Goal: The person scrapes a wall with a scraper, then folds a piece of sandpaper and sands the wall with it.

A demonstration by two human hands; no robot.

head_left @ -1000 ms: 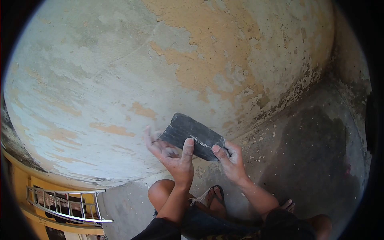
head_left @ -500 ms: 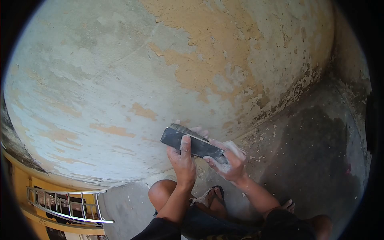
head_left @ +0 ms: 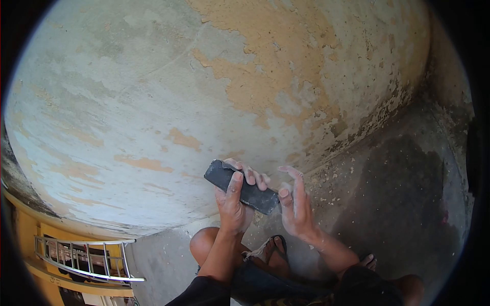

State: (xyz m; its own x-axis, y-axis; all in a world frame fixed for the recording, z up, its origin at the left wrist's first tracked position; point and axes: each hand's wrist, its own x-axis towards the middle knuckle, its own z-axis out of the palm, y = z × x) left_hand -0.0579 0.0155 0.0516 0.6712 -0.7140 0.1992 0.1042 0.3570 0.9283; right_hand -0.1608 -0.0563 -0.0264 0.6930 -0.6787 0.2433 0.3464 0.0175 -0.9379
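- Wall: patchy, peeling paint.
- My left hand grips folded black sandpaper.
- My right hand: released, fingers parted, by its end.

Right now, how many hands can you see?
2. The left hand is wrapped around the dark block. The right hand is open, thumb near the block's right end. Some fingers are partly hidden.

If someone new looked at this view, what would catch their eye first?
Probably the big pale wall with peeling orange-tan paint, filling the upper part of the view. Next, low in the middle, the dark grey flat rectangular block gripped in the dusty left hand, the right hand beside its end. The silver metal ladder stands out at lower left.
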